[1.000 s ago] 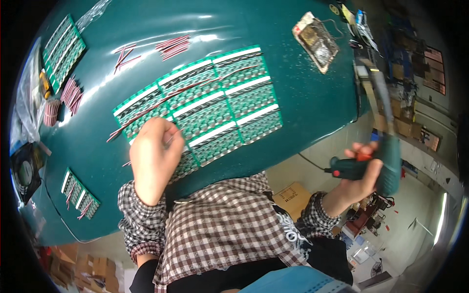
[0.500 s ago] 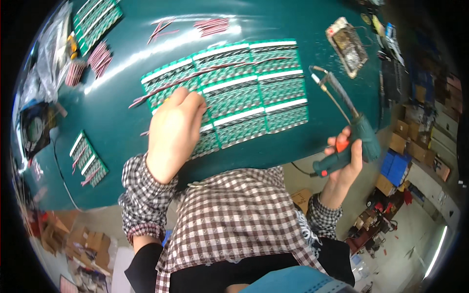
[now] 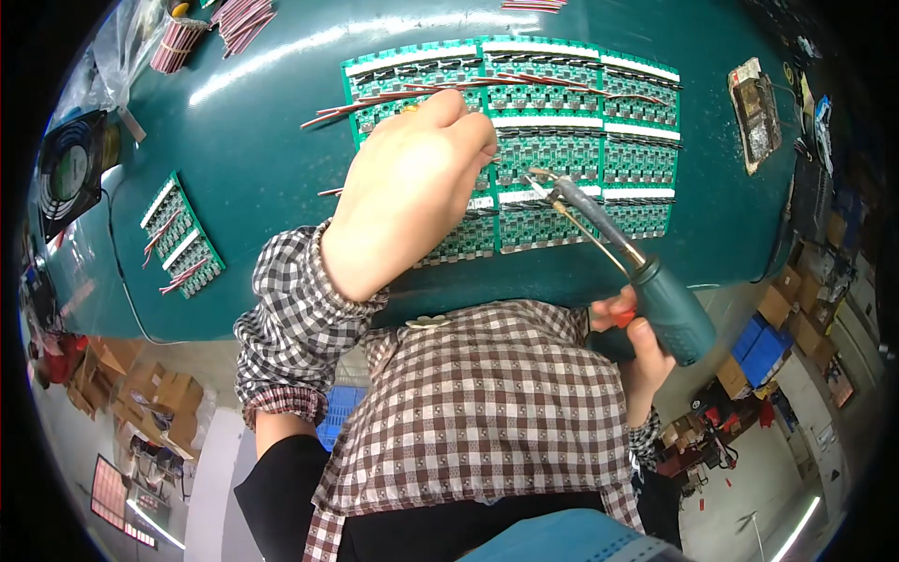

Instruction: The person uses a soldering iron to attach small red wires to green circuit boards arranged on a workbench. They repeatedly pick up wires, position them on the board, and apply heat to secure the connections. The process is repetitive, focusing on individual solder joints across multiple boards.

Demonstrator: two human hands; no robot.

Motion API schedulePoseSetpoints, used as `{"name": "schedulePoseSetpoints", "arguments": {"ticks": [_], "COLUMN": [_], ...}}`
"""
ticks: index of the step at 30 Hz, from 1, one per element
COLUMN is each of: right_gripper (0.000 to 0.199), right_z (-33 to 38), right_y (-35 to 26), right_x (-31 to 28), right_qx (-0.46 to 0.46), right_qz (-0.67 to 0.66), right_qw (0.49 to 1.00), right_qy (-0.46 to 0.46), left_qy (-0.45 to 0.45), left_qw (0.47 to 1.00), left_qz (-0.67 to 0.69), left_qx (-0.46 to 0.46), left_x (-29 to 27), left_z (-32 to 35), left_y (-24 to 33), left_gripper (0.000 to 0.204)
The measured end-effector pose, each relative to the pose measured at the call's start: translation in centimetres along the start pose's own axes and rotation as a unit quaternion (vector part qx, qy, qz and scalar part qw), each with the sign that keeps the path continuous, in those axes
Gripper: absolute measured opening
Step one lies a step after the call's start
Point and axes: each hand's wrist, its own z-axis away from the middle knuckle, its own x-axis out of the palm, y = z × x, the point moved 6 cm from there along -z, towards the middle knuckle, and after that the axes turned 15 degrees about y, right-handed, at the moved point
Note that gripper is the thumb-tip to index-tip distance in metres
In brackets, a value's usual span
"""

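Observation:
Green circuit boards (image 3: 548, 169) lie joined in a block on the table, with white strips and rows of small parts. Red-and-black wires (image 3: 403, 96) stretch across their upper rows. My left hand (image 3: 407, 183) rests over the left part of the block, fingers pinched together at the boards; what they hold is hidden. In my right hand (image 3: 637, 342) is a green soldering gun (image 3: 670, 309) with a red trigger, its fingers wrapped round the handle. The gun's hot tip and thin feed tube point left, over the middle boards, close to the left fingertips.
A smaller board piece (image 3: 183, 236) with wires lies at the left, near a black fan (image 3: 73, 173). Bundled wires (image 3: 178, 45) and loose wires (image 3: 243, 21) are at the upper left. A stained solder tray (image 3: 755, 117) sits at the right by scattered tools.
The soldering gun has moved left from beside the boards to over them, its tip now near my left fingers. My left hand stays pinched at the boards. The whole view has shifted.

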Motion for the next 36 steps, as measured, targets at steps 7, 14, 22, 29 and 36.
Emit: {"name": "schedulePoseSetpoints", "arguments": {"ticks": [7, 14, 22, 29, 36], "right_gripper": [0.035, 0.031, 0.057, 0.059, 0.059], "right_z": [0.0, 0.4, 0.6, 0.4, 0.5], "right_y": [-0.3, -0.6, 0.8, 0.9, 1.1], "right_x": [1.4, 2.2, 1.4, 1.6, 1.6], "right_qx": [-0.007, 0.012, 0.035, 0.018, 0.033], "right_qz": [0.040, 0.073, 0.124, 0.145, 0.130], "right_qw": [0.998, 0.996, 0.990, 0.986, 0.989], "right_qy": [-0.040, -0.058, -0.061, -0.076, -0.060], "left_qy": [0.032, 0.052, 0.056, 0.051, 0.056], "left_qw": [0.999, 0.999, 0.998, 0.999, 0.998], "left_qz": [0.033, -0.004, -0.006, -0.009, -0.007], "left_qx": [-0.018, -0.004, 0.000, -0.008, -0.005], "left_x": [0.2, 0.6, 0.6, 0.8, 0.7], "left_z": [0.2, 0.2, 0.3, 0.4, 0.2], "left_y": [-0.6, -0.6, -0.5, -0.8, -0.5], "left_gripper": [0.010, 0.013, 0.015, 0.015, 0.015]}}
